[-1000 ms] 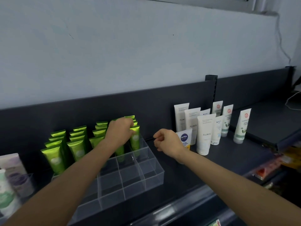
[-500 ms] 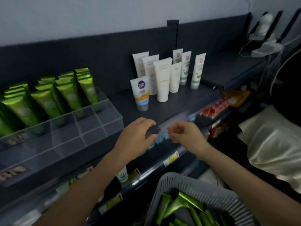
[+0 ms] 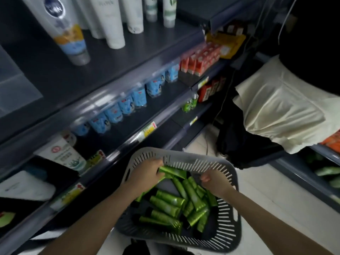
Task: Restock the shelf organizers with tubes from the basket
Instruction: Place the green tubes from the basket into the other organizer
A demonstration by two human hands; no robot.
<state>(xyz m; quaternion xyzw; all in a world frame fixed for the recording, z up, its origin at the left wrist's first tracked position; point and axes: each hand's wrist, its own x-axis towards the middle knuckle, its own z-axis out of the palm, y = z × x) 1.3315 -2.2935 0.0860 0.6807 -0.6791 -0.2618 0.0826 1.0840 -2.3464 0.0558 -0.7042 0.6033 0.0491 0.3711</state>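
A grey slotted basket (image 3: 185, 160) sits low in front of the shelves, holding several green tubes (image 3: 166, 205). My left hand (image 3: 147, 174) is inside the basket at its far left and grips a green tube (image 3: 173, 172) near the rim. My right hand (image 3: 214, 182) hovers over the right side of the pile with fingers curled; whether it holds a tube is hidden. A corner of the clear shelf organizer (image 3: 16, 89) shows at the far left on the top shelf.
White tubes (image 3: 114, 24) and a blue-orange tube (image 3: 69, 34) stand on the dark top shelf. Blue pouches (image 3: 127, 103) and red boxes (image 3: 198, 61) fill the lower shelves. A white cloth (image 3: 279, 109) lies over a dark bag to the right, above the pale floor.
The view dropped from the top shelf to the basket. Both hands came down from the organizer into the basket, and my left hand took hold of a green tube.
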